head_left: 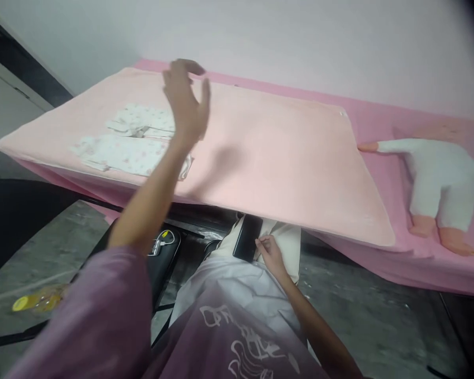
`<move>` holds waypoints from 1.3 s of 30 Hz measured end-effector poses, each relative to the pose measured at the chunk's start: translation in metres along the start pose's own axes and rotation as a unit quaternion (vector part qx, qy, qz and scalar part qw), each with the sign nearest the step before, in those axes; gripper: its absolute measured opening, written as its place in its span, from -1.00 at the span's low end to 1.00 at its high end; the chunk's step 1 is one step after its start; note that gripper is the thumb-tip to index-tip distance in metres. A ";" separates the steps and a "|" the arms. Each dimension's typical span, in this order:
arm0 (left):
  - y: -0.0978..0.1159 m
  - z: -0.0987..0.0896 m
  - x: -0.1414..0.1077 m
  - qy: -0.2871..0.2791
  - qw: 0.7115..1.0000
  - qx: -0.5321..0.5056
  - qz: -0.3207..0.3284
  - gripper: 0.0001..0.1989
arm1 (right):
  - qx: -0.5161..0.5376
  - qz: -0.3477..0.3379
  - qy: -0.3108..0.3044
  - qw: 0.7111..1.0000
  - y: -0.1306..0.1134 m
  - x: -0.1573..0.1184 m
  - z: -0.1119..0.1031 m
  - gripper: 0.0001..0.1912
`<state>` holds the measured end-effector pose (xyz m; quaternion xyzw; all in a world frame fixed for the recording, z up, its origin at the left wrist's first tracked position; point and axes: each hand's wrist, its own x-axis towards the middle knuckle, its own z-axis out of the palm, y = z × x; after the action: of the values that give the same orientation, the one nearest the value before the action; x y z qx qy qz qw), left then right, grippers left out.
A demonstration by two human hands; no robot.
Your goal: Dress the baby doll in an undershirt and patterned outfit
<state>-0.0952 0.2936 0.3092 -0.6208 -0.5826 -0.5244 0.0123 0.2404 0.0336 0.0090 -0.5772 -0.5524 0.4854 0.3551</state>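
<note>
In the head view, the hands are well apart. The left hand (185, 102), blurred, is raised above the peach blanket (292, 158) on the pink-covered tabletop (379, 118), fingers spread and curved, beside folded patterned baby clothes (122, 152). The right hand (272, 255) is on the lap, its fingers loosely bent at the edge of a black smartphone (247, 239); whether they grip it, I cannot tell. A white-clothed doll (444, 168) lies at the tabletop's right end.

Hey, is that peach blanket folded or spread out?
Spread out: the peach blanket lies flat and wide over the pink cloth, with patterned clothes on it.
</note>
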 end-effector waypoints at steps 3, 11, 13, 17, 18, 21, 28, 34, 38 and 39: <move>0.093 0.031 -0.116 0.060 0.979 -0.130 0.147 -0.57 | 0.020 0.035 -0.054 0.998 0.005 -0.001 0.003 -0.36; 0.056 0.013 -0.372 -0.180 0.966 -0.147 -0.113 -0.56 | 0.030 0.055 -0.114 0.991 0.006 -0.018 0.006 -0.45; 0.028 0.005 -0.391 -0.198 0.956 -0.123 -0.179 -0.57 | 0.026 0.066 -0.100 0.992 0.005 -0.018 0.014 -0.45; 0.003 -0.003 -0.409 -0.266 0.923 -0.156 -0.232 -0.51 | -0.002 0.081 -0.060 0.995 0.005 -0.016 0.028 -0.45; 0.002 -0.002 -0.412 -0.276 0.914 -0.173 -0.240 -0.50 | -0.006 0.082 -0.057 0.995 0.005 -0.015 0.030 -0.45; 0.003 0.009 -0.418 -0.280 0.897 -0.216 -0.265 -0.47 | -0.002 0.082 -0.058 0.995 0.008 -0.015 0.033 -0.46; 0.008 0.037 -0.416 -0.225 0.856 -0.284 -0.369 -0.40 | 0.137 0.077 -0.065 0.986 0.007 -0.019 0.030 -0.30; 0.031 0.043 -0.407 -0.256 0.723 -0.411 -0.493 -0.32 | 0.238 0.057 -0.153 0.957 -0.017 -0.020 0.018 -0.06; 0.031 0.056 -0.402 -0.278 0.653 -0.445 -0.546 -0.35 | 0.292 0.094 -0.183 0.934 -0.026 -0.010 0.009 0.01; 0.029 0.061 -0.401 -0.274 0.653 -0.451 -0.543 -0.37 | 0.293 0.095 -0.186 0.933 -0.027 -0.006 0.008 0.06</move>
<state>0.0565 0.0374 0.0325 -0.2379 -0.4845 -0.4418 -0.7166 0.2258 0.0302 0.0331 -0.3971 -0.3840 0.7557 0.3516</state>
